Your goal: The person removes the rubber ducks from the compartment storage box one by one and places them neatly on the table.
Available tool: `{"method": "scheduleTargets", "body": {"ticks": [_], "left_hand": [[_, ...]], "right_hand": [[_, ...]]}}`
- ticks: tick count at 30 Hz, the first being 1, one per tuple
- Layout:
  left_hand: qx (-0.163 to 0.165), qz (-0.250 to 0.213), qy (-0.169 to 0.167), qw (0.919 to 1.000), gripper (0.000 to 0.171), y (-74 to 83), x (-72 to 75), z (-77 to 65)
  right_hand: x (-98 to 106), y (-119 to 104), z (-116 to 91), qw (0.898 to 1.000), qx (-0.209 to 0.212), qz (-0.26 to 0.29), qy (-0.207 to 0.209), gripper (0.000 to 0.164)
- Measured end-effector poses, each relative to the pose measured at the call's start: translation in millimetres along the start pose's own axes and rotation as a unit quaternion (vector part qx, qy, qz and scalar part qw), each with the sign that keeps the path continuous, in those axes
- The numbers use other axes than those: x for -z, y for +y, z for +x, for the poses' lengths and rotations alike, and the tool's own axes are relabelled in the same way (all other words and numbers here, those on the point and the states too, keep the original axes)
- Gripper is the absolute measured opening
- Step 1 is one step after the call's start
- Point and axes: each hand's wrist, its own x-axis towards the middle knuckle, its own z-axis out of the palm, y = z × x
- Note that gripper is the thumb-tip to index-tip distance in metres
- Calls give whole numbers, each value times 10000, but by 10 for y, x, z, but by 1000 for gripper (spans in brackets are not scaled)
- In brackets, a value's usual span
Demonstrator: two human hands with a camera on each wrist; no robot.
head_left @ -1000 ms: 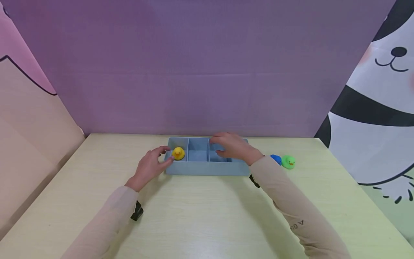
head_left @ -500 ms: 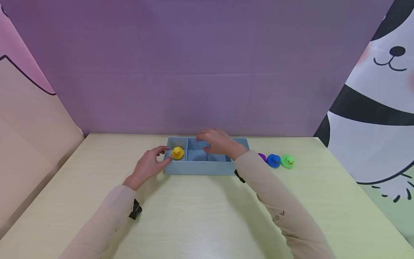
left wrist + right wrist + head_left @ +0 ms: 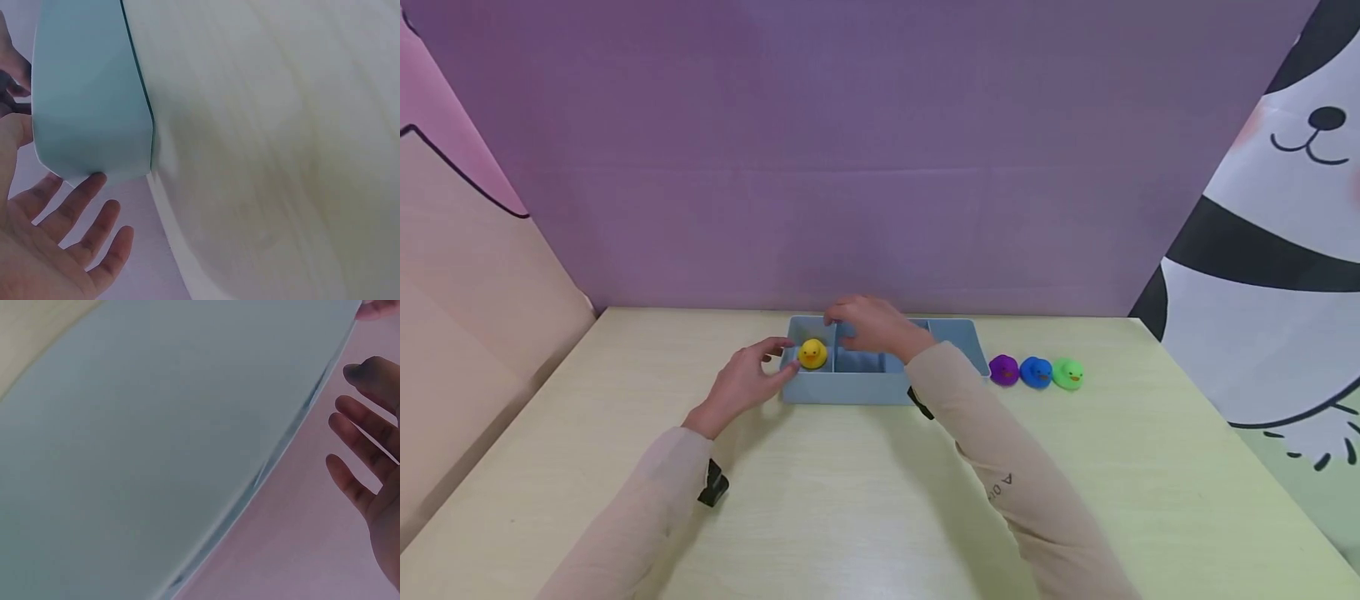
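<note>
A light blue divided box (image 3: 850,389) stands near the table's back edge, a yellow rubber duck (image 3: 812,355) in its leftmost compartment. My left hand (image 3: 747,383) lightly holds the box's left end. In the left wrist view, fingertips (image 3: 97,178) touch the end wall, and the thumb lies by the rim. Over the second compartment from the left is my right hand (image 3: 876,325), its fingers bent loosely. The right wrist view shows the right hand (image 3: 375,444) beyond the box's rim, with nothing visible in it. The forearm covers part of the box.
To the right of the box, a purple duck (image 3: 1003,370), a blue duck (image 3: 1036,372) and a green duck (image 3: 1067,374) sit in a row on the pale wooden table (image 3: 820,500). A purple cloth wall (image 3: 850,208) rises behind the table.
My right hand has moved left along the box, from the third compartment to the second. The purple duck has come into view from behind the right arm. My left hand has stayed in place.
</note>
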Motion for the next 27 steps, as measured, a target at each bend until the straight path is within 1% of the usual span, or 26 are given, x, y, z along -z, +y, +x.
{"method": "scheduleTargets", "body": {"ticks": [10,18,27], "left_hand": [[-51,10,-64,10000,46,6,-1,0],[-9,31,-85,10000,46,38,5,-9],[-15,51,-123,9999,46,56,20,-22]], "right_hand": [[-108,-112,167,9998,-4,193,-28,33],[-199,-140,235,10000,-63,72,-19,31],[-295,-162,313,9995,-290,68,-97,33]]}}
